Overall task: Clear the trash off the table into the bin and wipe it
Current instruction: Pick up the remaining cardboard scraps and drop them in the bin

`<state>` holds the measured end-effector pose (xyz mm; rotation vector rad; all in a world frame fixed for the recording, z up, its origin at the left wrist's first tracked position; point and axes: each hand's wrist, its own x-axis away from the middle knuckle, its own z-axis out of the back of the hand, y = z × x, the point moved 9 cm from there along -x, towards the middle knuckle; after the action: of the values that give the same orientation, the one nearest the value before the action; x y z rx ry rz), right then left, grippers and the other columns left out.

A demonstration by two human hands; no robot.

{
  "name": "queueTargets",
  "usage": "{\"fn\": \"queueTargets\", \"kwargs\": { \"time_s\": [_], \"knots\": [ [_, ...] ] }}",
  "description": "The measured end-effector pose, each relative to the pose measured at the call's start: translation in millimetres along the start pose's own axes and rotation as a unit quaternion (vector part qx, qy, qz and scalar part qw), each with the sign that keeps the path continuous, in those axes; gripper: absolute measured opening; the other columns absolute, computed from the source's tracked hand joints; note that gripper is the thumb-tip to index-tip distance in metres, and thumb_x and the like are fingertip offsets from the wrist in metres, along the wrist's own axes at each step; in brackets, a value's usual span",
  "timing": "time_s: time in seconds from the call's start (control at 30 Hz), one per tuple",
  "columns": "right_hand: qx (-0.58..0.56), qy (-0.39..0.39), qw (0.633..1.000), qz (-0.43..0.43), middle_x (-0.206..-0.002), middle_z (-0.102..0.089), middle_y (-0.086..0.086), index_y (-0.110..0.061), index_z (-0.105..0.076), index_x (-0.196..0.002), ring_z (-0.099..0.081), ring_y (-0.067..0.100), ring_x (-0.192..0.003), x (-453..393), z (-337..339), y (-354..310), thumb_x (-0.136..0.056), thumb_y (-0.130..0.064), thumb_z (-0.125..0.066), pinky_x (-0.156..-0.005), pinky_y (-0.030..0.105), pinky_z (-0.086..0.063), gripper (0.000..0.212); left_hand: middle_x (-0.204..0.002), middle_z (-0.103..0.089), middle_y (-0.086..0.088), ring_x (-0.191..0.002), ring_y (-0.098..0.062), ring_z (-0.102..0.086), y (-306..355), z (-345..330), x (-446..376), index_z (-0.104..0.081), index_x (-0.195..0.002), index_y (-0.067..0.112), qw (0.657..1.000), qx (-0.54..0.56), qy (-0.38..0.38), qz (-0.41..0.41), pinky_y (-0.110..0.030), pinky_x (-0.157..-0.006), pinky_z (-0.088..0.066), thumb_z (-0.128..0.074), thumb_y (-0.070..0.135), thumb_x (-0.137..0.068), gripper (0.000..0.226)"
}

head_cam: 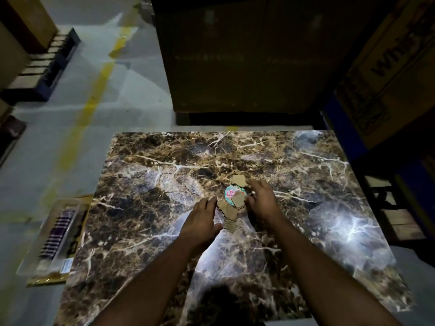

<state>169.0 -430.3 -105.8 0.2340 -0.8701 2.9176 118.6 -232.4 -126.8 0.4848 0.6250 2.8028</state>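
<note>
The scraps (229, 209) and lid (231, 192) are flanked mid-table (146, 184) by the left hand (201, 221) and right hand (263, 200), fingers loosely spread, apparently for gathering into one heap.

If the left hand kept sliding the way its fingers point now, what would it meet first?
The left hand points up and to the right across the table. Its fingertips are right at the torn cardboard scraps, so those come first, then probably the round lid just beyond.
</note>
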Motion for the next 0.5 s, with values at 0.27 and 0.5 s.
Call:
{"fn": "queueTargets", "kwargs": {
  "time_s": [0.27, 0.5],
  "knots": [
    [0.179, -0.078, 0.968, 0.16, -0.153, -0.043, 0.003, -0.025, -0.049, -0.147, -0.038, 0.031, -0.135, -9, -36, -15, -0.1, -0.023, -0.052, -0.104, 0.044, -0.039, 0.048, -0.132, -0.04, -0.004, -0.124, -0.026, -0.04, 15, -15, -4, -0.03, -0.149, 0.016, 0.999, 0.022, 0.029, -0.001, -0.035, -0.098, -0.041, -0.067, 0.048, -0.088, 0.078],
    [-0.028, 0.0, 0.995, 0.099, -0.152, -0.043, 0.005, -0.021, -0.048, -0.148, -0.04, 0.026, -0.137, 31, -18, 33, -0.099, -0.025, -0.057, -0.117, 0.043, -0.033, 0.05, -0.136, -0.036, -0.007, -0.128, -0.026, -0.035, 8, -25, 9, -0.023, -0.156, 0.012, 1.0, 0.01, 0.01, 0.011, -0.036, -0.105, -0.038, -0.073, 0.055, -0.08, 0.101]
  ]
}}
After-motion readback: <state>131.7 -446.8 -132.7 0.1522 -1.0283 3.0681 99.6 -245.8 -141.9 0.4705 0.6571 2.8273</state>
